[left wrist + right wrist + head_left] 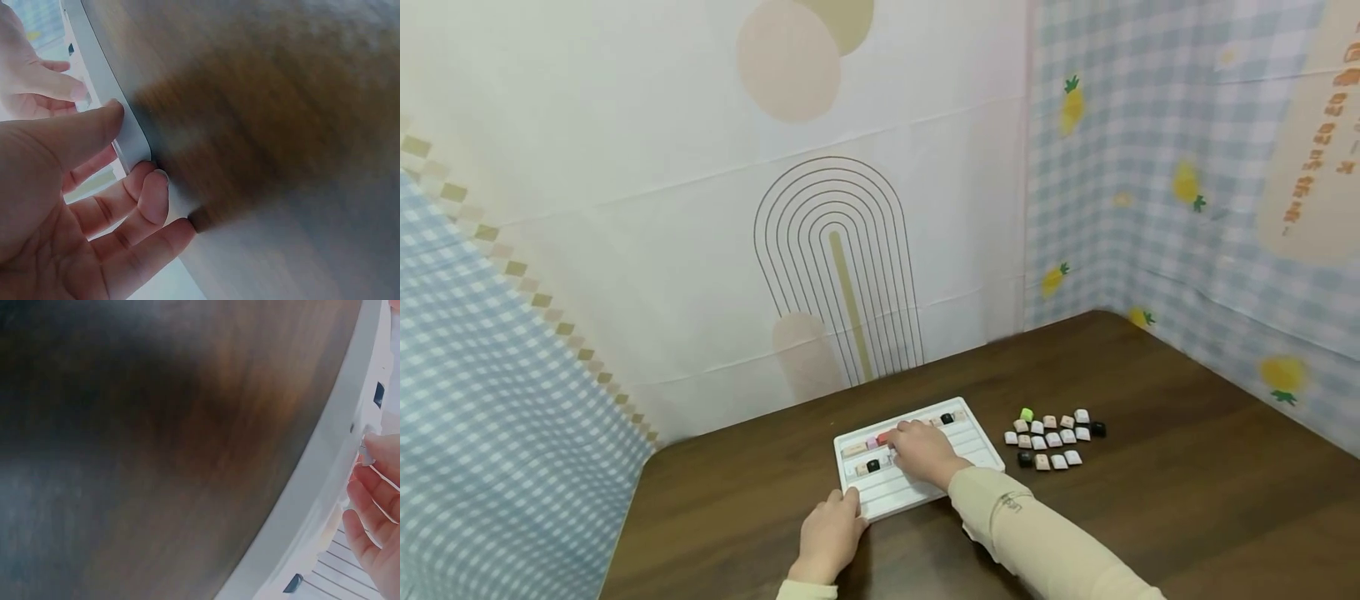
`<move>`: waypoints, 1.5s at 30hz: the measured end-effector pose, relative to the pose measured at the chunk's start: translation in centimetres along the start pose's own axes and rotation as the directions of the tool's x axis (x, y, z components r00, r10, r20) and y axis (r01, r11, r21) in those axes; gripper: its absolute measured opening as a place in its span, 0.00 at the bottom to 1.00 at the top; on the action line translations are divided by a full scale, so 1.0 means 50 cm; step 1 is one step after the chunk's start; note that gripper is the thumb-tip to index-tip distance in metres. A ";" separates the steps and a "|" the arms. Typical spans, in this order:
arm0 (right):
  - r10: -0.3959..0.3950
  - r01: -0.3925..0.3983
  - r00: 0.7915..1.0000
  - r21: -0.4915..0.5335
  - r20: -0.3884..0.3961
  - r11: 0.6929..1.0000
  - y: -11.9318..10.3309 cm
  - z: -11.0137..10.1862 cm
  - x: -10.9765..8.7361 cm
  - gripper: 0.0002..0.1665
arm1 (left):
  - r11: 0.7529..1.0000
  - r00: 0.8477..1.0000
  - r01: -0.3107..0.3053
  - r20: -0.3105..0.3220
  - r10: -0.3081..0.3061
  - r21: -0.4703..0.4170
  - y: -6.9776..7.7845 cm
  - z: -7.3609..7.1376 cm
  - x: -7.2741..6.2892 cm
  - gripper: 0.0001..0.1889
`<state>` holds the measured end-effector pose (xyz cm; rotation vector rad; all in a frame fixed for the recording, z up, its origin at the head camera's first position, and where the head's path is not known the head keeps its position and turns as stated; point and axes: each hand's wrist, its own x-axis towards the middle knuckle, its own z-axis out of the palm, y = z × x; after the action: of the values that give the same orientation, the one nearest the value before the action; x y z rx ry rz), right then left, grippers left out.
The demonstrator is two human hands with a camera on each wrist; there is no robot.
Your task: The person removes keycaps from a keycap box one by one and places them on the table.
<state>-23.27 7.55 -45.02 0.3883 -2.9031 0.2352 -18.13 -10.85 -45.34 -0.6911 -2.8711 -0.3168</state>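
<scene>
A white stepped tray [891, 492] holds keycaps along its upper rows: a long beige keycap [854, 450], a red keycap [882, 437], a black keycap [873, 465] and others. My left hand [832, 529] grips the tray's near left corner, its thumb [100, 125] against the white side in the left wrist view. Over the middle of the tray, my right hand [922, 452] pinches a small white keycap [367, 454] between thumb and fingertip. That hand covers part of the rows beneath it in the head view.
To the right of the tray, loose keycaps [1053, 439] lie in rough rows on the dark wooden table [1187, 467], mostly white and beige. Among them are a green keycap [1026, 413] and a black keycap [1098, 429]. Patterned cloth [700, 250] hangs behind the table.
</scene>
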 end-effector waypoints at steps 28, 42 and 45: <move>0.215 -0.213 0.977 0.095 -0.009 0.972 0.327 -0.190 -0.222 0.08 | 1.000 1.000 -0.006 -0.006 0.006 -0.008 0.005 -0.011 0.002 0.15; 0.239 -0.244 0.963 0.029 0.122 0.969 0.364 -0.154 -0.312 0.05 | 1.000 1.000 -0.001 -0.011 0.001 -0.013 0.007 -0.019 0.002 0.15; 0.255 -0.259 0.958 0.015 0.130 0.966 0.363 -0.146 -0.313 0.05 | 1.000 1.000 -0.004 -0.016 0.004 -0.008 0.008 -0.019 0.002 0.14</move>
<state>-12.18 29.99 -43.76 0.0287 -3.0750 0.3070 -17.90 -10.68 -44.31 -0.6927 -2.8542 -0.3326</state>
